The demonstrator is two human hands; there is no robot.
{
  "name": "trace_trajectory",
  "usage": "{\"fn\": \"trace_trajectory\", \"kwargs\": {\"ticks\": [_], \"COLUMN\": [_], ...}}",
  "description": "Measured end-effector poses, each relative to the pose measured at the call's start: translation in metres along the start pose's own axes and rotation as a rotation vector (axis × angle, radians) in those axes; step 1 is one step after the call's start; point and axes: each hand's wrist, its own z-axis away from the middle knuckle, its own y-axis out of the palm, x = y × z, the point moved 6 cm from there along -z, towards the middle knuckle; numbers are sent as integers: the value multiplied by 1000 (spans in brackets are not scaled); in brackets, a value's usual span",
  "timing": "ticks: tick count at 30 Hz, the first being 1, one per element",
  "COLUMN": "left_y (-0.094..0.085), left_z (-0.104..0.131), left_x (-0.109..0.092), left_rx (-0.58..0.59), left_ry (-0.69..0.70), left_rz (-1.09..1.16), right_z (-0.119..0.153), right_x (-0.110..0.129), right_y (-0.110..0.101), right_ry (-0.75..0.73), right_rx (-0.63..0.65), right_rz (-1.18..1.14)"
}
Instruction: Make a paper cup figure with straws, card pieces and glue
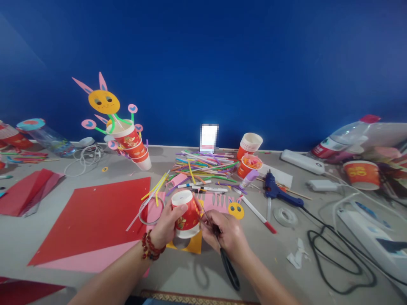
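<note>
My left hand is wrapped round a red and white paper cup, held upside down with its white base upward. My right hand grips black-handled scissors at the cup's right side. The thin blades point up beside the cup wall; whether they touch or pierce it, I cannot tell. Below the cup lies an orange paper sheet with a round cut-out. A yellow paper face with pink ears rests just past my right hand.
Red paper covers the left of the table. Beyond my hands lies a heap of coloured straws. A paper-cup rabbit figure stands back left. To the right are a blue glue gun, a tape roll and a looped black cable.
</note>
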Motion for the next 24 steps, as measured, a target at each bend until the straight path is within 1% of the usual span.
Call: {"fn": "trace_trajectory", "kwargs": {"ticks": [2, 4, 5, 7, 8, 10, 13, 15, 20, 22, 24], "left_y": [3, 7, 9, 10, 11, 10, 9, 9, 15, 16, 16], "left_z": [2, 5, 7, 10, 12, 13, 12, 11, 8, 8, 9], "left_x": [-5, -14, -19, -27, -30, -32, -30, -25, -10, -6, -1], "left_rx": [40, 100, 122, 147, 153, 146, 106, 80, 78, 80, 75], "left_ry": [84, 210, 276, 367, 385, 377, 345, 315, 181, 152, 113], "left_rz": [-57, -149, -198, -274, -293, -295, -256, -208, -48, -7, 28], "right_z": [0, 1, 2, 3, 3, 2, 2, 2, -1, -1, 0], "right_x": [-11, -18, -18, -14, -11, -8, -8, -7, -2, 1, 1], "right_y": [5, 12, 16, 19, 19, 18, 17, 15, 1, -1, 0], "right_ry": [222, 448, 532, 622, 638, 651, 643, 608, 491, 451, 432], "right_rx": [17, 79, 112, 149, 155, 146, 163, 151, 32, 10, 18], "right_rz": [-156, -399, -529, -748, -829, -932, -958, -902, -612, -578, -603]}}
